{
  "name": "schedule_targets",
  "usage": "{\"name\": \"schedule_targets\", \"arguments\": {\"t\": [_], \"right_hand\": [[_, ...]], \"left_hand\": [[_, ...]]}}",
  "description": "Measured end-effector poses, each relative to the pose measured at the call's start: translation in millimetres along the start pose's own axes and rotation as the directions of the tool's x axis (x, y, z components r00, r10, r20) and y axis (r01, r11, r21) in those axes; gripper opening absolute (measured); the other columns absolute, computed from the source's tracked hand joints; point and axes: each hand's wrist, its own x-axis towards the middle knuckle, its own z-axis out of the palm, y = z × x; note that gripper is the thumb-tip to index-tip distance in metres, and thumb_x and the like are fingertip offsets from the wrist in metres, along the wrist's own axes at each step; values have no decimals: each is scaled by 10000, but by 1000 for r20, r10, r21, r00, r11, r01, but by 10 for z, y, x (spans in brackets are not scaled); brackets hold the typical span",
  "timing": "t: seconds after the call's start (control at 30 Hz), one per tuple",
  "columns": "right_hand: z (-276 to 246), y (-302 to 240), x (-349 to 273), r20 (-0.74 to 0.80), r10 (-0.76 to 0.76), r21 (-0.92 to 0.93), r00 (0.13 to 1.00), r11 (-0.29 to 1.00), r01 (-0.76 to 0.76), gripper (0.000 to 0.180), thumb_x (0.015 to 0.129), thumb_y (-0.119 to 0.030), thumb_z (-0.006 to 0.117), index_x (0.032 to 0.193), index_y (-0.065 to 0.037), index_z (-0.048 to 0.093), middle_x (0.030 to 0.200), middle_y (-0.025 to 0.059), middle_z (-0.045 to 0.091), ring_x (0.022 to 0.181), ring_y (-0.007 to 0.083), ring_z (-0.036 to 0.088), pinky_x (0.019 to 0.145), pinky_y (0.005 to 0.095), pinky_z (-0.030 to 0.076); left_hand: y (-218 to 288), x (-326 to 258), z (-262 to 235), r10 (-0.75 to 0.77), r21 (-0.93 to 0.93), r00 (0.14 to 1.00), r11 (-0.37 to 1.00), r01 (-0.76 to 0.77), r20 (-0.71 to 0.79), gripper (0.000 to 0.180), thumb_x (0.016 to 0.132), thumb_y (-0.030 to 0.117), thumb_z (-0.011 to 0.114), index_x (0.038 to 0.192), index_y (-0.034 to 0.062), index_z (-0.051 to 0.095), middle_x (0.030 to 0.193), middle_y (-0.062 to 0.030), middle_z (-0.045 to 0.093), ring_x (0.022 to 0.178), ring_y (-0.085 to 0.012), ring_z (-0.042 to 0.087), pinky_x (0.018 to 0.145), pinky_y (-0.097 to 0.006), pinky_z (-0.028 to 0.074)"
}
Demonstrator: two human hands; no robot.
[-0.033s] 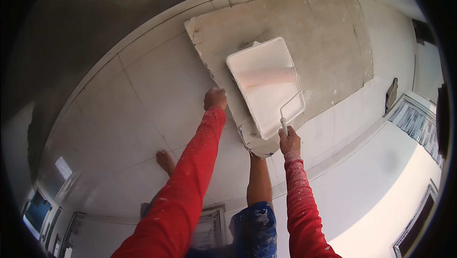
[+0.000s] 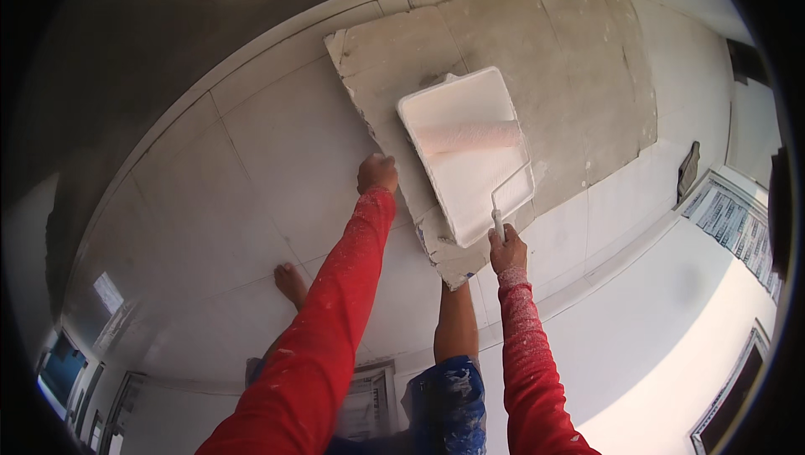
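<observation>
Sheet corner (image 2: 446, 266) shifted lower, tray (image 2: 412, 108) holding white paint (image 2: 482, 190), roller (image 2: 471, 136)

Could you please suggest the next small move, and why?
I'd probably draw the pale, fuzzy cylindrical roller toward the body along the white rectangular tray, since it lies across the tray and the bare right hand grips its slim white handle.

Underside of roller (image 2: 474, 135) hidden
</observation>
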Motion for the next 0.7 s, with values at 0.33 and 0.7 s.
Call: {"name": "schedule_targets", "arguments": {"t": [0.33,0.7], "right_hand": [[332,-459,-125,11,-60,22,998,998,60,334,951,-365,617,1056,-51,654,798,224,686,779,424,680,708,499,526],[13,-265,234,212,-160,-62,964,982,177,330,964,-413,579,1014,-87,596,840,231,702,843,470,681,746,575,519]], "left_hand": [[-257,250,-591,49,-12,986,999,-52,-157,324,894,329,652,1073,68,723,1082,-148,731,1025,-341,683,916,-440,512],[-867,345,-467,209,189,941,969,-161,-266,287,925,317,577,1008,84,722,1048,-183,717,1009,-400,673,908,-485,519]]}}
